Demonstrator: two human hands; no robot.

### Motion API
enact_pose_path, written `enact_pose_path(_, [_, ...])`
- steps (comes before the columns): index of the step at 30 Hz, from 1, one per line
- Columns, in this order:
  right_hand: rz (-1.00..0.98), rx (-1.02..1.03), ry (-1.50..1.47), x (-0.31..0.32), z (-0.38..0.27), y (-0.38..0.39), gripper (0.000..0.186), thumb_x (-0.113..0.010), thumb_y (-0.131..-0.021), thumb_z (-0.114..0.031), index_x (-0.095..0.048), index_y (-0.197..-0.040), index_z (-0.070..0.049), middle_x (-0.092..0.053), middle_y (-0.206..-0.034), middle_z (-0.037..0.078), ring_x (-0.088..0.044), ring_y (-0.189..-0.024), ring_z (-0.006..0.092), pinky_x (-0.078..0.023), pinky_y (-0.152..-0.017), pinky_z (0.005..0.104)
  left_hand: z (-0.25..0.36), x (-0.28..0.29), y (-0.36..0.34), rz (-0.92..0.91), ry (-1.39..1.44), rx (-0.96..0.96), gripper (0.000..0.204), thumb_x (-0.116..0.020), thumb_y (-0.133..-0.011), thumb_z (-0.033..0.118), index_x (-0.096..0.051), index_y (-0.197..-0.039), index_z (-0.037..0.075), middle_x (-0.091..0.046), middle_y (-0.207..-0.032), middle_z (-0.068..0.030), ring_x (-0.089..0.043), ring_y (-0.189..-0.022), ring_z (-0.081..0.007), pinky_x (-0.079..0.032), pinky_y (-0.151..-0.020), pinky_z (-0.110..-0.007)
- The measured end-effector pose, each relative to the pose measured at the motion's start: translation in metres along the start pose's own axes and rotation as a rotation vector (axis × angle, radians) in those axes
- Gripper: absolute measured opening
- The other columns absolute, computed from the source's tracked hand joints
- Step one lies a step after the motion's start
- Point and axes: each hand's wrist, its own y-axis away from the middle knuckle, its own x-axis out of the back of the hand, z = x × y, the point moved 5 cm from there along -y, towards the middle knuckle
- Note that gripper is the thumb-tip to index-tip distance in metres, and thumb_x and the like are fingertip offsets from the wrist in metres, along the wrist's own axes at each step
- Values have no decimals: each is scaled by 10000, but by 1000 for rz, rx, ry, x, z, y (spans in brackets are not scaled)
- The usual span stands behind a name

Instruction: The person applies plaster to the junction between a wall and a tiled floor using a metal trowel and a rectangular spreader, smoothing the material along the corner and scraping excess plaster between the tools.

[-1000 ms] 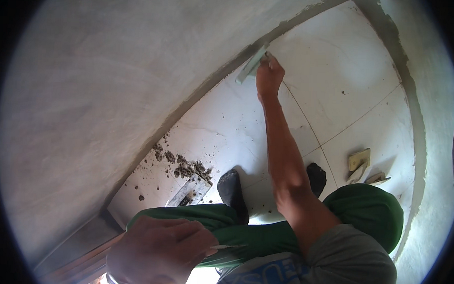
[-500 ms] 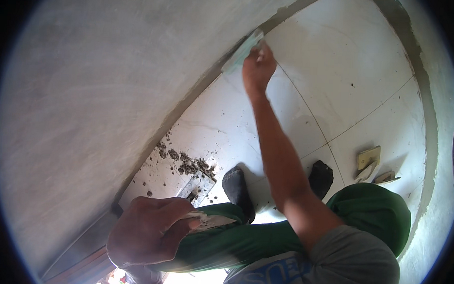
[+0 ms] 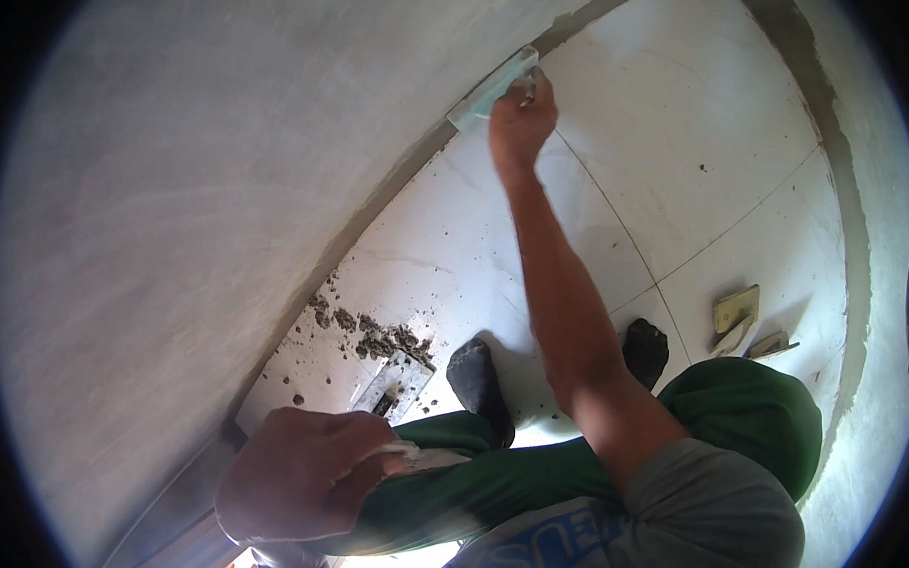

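The right hand (image 3: 523,121) grips a pale greenish float (image 3: 490,91) by its handle, fingers curled round it. The float lies along the grey mortar strip (image 3: 377,196) at the floor's upper-left edge, by the wall (image 3: 230,126). One second earlier it sat blurred and edge-on; now its face shows broader. The left hand (image 3: 308,474), close to the camera, has a pale, flat piece (image 3: 436,459) at its fingertips, which showed only as a thin sliver then. Dark crumbs (image 3: 377,339) and a metal trowel (image 3: 399,380) remain near the floor's lower-left edge; a yellowish block (image 3: 737,309) stays toward its right edge.
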Motion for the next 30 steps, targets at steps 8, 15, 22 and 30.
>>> enact_pose_path(8, [-293,-71,-85,-29,-2,189,408,-580,-1020,-59,-565,-1424,-11,-641,-1237,232,-657,-1122,374,-534,-964,464,10,-12,-14,-36,-32,-37,123,-765,-914,120,-673,-990,90,-713,-798,-65,-690,-605,-288,-528,-521,-426])
enact_pose_path(15, [179,127,129,74,8,-134,364,-562,-975,-126,-686,-1259,66,-744,-1096,267,-708,-1055,455,-545,-968,495,16,-14,-22,-51,-42,-56,124,-765,-917,129,-673,-991,94,-714,-801,-64,-692,-608,-287,-528,-522,-426])
enact_pose_path(22, [97,283,-9,29,0,-110,286,-580,-894,-153,-704,-1055,49,-704,-824,240,-683,-762,419,-548,-738,515,12,-18,-16,-74,-40,-24,125,-765,-920,137,-672,-993,97,-716,-804,-63,-693,-611,-286,-529,-523,-426])
enact_pose_path(30, [-185,21,-81,-21,3,168,343,-559,-1039,-66,-644,-1353,41,-684,-1152,232,-699,-1017,331,-562,-895,417,18,-25,-14,-72,-64,-66,126,-765,-923,147,-672,-995,102,-718,-808,-62,-694,-614,-285,-529,-525,-425])
